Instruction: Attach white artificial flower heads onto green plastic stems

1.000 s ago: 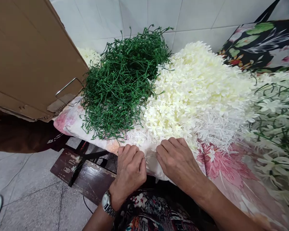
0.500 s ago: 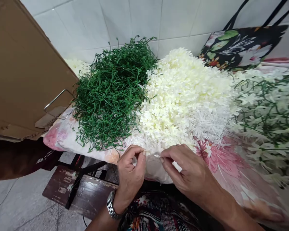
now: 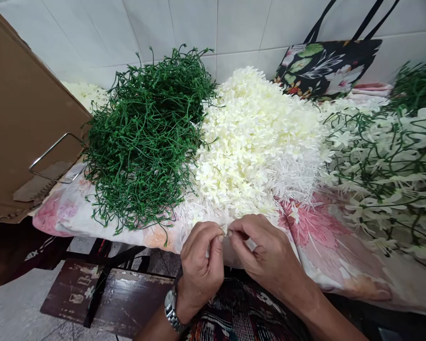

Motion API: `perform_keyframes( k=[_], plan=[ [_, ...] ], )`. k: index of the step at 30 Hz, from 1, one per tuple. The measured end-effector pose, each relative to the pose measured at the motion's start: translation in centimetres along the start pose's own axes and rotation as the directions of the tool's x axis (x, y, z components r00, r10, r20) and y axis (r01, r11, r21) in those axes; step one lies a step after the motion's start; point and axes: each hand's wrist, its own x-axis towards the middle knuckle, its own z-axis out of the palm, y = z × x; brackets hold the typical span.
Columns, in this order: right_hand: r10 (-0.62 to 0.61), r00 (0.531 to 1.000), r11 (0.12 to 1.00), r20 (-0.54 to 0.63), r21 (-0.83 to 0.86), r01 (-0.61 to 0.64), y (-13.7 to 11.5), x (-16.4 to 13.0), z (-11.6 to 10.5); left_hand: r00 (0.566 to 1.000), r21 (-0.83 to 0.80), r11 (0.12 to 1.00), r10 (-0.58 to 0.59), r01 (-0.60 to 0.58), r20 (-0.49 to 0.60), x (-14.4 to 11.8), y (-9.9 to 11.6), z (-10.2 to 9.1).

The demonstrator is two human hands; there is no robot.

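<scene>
My left hand [image 3: 202, 255], with a metal watch [image 3: 172, 305] on its wrist, is closed in a pinch of thumb and forefinger. Facing it, my right hand [image 3: 266, 248] pinches a tiny white flower piece, mostly hidden by the fingertips. The two sets of fingertips almost meet over the cloth's front edge; whatever the left one grips is too small to make out. Just beyond them lie a heap of cream artificial flower petals [image 3: 241, 137] and a pile of thin white stamens [image 3: 294, 175]. Green plastic stems [image 3: 145, 137] are heaped to the left.
Finished-looking white flowers on green stems [image 3: 386, 180] cover the right side. A cardboard box [image 3: 24, 113] with a wire handle [image 3: 57, 147] stands at left. Behind, a black floral bag [image 3: 326, 68] leans on the tiled wall. Floral cloth [image 3: 128, 232] covers the work surface.
My hands have come together, closing the gap between their fingertips. The small white piece seen at my right fingertips is now mostly covered. The view has shifted to the right.
</scene>
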Motion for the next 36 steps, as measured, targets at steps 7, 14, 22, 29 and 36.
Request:
perform_keyframes(
  k=[7, 14, 22, 29, 36],
  plan=[
    [-0.047, 0.999, 0.999, 0.018, 0.006, 0.047, 0.2, -0.4, -0.6, 0.979, -0.203, 0.961, -0.167, 0.188, 0.115, -0.6, -0.4, -0.6],
    [-0.107, 0.994, 0.994, -0.003, 0.024, 0.107, -0.2, -1.2, -0.7, 0.833, -0.451, 0.701, -0.461, 0.553, 0.304, 0.2, 0.2, -0.2],
    [-0.013, 0.996, 0.997, -0.083, 0.07, 0.019, 0.7, -1.9, -0.3, 0.863, -0.559, 0.664, -0.446, 0.497, 0.237, -0.3, 0.8, 1.2],
    [-0.058, 0.997, 0.994, -0.04, 0.085, 0.061, 1.8, -2.3, -0.9, 0.998, 0.013, 0.998, -0.055, 0.055, -0.009, -0.4, -0.7, -3.2],
    [-0.068, 0.995, 0.997, -0.074, 0.038, 0.071, 2.7, -2.5, -0.5, 0.999, 0.725, 0.687, -0.038, 0.039, -0.018, 0.5, -5.4, -7.9]
  ],
)
